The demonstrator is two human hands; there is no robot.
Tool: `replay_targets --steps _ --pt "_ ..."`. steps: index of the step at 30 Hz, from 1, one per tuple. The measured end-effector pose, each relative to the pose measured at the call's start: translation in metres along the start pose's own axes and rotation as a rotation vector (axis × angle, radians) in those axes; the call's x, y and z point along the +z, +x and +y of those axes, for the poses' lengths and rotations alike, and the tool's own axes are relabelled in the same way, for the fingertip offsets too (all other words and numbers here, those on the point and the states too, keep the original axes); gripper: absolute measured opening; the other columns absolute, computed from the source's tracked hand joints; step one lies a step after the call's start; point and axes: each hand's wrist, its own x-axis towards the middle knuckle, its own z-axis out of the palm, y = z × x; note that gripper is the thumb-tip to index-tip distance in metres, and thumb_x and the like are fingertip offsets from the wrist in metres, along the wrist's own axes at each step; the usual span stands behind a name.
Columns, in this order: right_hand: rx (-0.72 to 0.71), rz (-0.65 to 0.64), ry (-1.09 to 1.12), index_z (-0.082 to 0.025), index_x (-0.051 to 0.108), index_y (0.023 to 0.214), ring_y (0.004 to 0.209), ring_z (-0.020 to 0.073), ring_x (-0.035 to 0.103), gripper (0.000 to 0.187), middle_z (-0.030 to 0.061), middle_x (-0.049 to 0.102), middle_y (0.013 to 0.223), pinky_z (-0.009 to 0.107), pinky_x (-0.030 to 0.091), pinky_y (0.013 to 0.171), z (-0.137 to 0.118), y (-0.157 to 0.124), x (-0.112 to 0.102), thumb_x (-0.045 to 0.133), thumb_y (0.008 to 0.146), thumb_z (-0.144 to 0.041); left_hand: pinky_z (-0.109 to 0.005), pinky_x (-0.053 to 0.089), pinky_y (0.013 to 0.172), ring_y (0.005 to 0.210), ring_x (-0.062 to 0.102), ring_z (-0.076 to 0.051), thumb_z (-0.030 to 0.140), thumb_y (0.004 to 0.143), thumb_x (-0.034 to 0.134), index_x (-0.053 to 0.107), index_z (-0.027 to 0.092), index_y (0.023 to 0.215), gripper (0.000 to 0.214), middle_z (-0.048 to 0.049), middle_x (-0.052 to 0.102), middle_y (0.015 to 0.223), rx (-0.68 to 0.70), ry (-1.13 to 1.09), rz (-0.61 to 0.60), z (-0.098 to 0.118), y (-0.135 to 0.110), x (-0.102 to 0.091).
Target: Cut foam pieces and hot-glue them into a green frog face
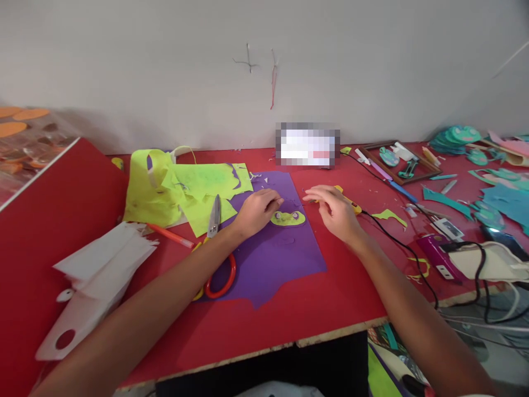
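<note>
If judged by look alone, likely to handle as light, soft and bendy, much like felt or thin foam, with little slip and with the small pale spots as the delicate part. Best held by the plain outer rim, at three or nine o'clock, or lifted from six o'clock, well clear of those spots. Meant here: the lime-green cutout, lying flat on the purple sheet atop the red bench. Set between the left hand, at about ten o'clock from the cutout, and the right hand, at about two o'clock and a little farther off. On the left, fingers curled in towards the thumb, just beside the cutout's eleven o'clock edge; cannot tell of anything tiny pinched there, nor of any contact. On the right, fingers loosely spread, with nothing visible in grasp, right beside the yellow corded tool. Between eight and nine o'clock, note the scissors, apart from the cutout.
</note>
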Motion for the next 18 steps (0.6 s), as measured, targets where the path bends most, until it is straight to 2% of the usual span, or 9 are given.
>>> replay_targets --steps 3,7,12,14,18 --pt "-0.026 -0.087 -0.06 -0.025 0.067 0.123 0.127 0.0242 0.056 0.06 0.0058 0.068 0.124 0.048 0.046 0.111 0.01 -0.002 0.0 0.037 0.08 0.006 -0.029 0.038 0.068 0.072 0.053 -0.015 0.025 0.1 0.047 0.055 0.018 0.075 0.028 -0.0019 0.059 0.074 0.006 0.008 0.0 0.0 0.0 0.001" --pt "-0.038 -0.196 -0.12 -0.026 0.071 0.118 0.135 0.0269 0.05 0.059 0.005 0.061 0.136 0.056 0.043 0.113 0.014 -0.006 0.005 0.039 0.079 0.006 -0.029 0.04 0.07 0.076 0.056 -0.016 0.026 0.1 0.047 0.058 0.018 0.078 0.026 -0.0029 0.062 0.078 0.003 0.005 -0.001 -0.001 -0.001 0.002" --pt "-0.057 -0.142 -0.158 -0.025 0.075 0.103 0.125 0.0272 0.056 0.051 0.0064 0.068 0.116 0.057 0.045 0.11 0.016 -0.006 0.004 0.04 0.08 0.004 -0.029 0.041 0.07 0.075 0.058 -0.016 0.025 0.099 0.048 0.061 0.018 0.08 0.024 -0.0034 0.065 0.079 -0.002 0.039 -0.063 -0.001 -0.001 0.003" --pt "-0.061 -0.13 -0.159 -0.025 0.075 0.107 0.121 0.0265 0.058 0.052 0.007 0.069 0.114 0.056 0.045 0.11 0.015 -0.005 0.002 0.041 0.08 0.004 -0.029 0.041 0.069 0.075 0.058 -0.016 0.025 0.098 0.049 0.062 0.018 0.079 0.024 -0.0035 0.065 0.078 -0.007 0.068 -0.076 -0.002 -0.002 0.003" --pt "-0.055 -0.183 -0.174 -0.027 0.071 0.119 0.129 0.0277 0.053 0.06 0.0068 0.063 0.131 0.057 0.046 0.109 0.013 -0.005 0.001 0.039 0.08 0.005 -0.029 0.04 0.066 0.075 0.059 -0.017 0.024 0.098 0.048 0.061 0.018 0.078 0.025 -0.0039 0.066 0.077 -0.044 0.114 -0.046 -0.003 -0.001 0.002"
